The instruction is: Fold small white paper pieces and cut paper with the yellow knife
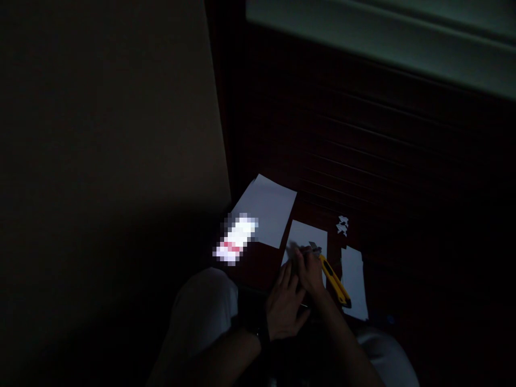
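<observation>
My left hand [284, 303], with a dark band on its wrist, lies palm down with fingers stretched over the lower left of a white paper sheet [308, 231]. Close against it, my right hand [311, 273] has its fingers bent together at the middle of that sheet. A small greyish piece [314, 248] shows at its fingertips; dim light hides what it is and what the fingers grip. Just right of this hand, a yellow utility knife [335, 282] with a black end lies slanted across the sheet's right edge. Whether the hand touches the knife I cannot tell.
A larger white sheet [272, 207] lies at the back left, with a bright, pixelated screen [236, 239] over its corner. Small white paper scraps [342, 226] sit at the back right. Another white paper [355, 282] lies right of the knife. Dark slatted panelling [342, 140] stands behind.
</observation>
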Demonstrator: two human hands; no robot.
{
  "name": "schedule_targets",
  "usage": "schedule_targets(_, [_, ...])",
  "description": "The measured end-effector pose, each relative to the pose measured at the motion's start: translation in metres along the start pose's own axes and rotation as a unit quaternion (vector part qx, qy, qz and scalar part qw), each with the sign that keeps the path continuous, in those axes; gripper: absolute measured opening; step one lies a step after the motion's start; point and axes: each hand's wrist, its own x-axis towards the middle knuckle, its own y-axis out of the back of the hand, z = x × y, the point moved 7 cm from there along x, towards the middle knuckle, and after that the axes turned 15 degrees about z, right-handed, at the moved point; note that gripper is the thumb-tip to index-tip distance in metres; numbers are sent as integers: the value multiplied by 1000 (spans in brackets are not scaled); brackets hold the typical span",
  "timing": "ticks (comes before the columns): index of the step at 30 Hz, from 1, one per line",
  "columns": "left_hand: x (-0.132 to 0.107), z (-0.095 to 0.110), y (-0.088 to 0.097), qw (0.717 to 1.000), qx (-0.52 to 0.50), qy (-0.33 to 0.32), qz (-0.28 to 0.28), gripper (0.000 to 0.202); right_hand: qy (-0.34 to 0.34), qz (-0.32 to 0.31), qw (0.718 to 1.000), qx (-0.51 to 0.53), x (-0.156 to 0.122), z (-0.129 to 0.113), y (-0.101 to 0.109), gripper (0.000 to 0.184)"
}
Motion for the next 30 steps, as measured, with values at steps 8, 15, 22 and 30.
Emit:
schedule_targets(8, [-1, 0, 0, 1000, 1, -6, 1, 65, -3, 1, 1000, -1, 0, 1, 0, 26])
schedule_targets(15, [0, 0, 0, 1000, -6, 2, 5, 65, 0, 0, 1000, 4, 0, -1, 1, 27])
schedule_targets(22, [-1, -1, 0, 1000, 0, -1, -2, 60, -4, 6, 1000, 5, -1, -1, 1, 28])
schedule_targets(30, [0, 0, 2, 1000, -2, -5, 3, 64, -5, 11, 1000, 4, 0, -2, 2, 29])
